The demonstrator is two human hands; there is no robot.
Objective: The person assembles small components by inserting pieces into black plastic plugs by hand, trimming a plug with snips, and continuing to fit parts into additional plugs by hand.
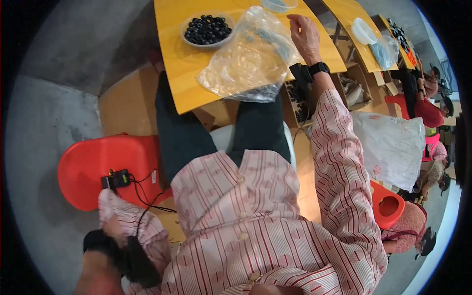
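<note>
My right hand (306,39) is over the yellow table (179,73), fingers curled together beside a crumpled clear plastic bag (250,61). Small pale-blue pieces show through the bag, and whether the fingers grip anything is hidden. Just beyond the hand stands a clear tub (279,5) of pale-blue pieces, cut off by the upper edge. Left of the bag, a round clear tub (208,30) holds many small black, bead-like parts. Down at the lower left, my left hand (96,278) is smeared by motion, a dark band around its wrist; its fingers cannot be made out.
To my left a red plastic stool (105,169) carries a small black device (116,179) with cables. Boxes of parts (297,101) stand under the table at right. Beyond lie a white sack (391,147), more yellow tables and several seated people.
</note>
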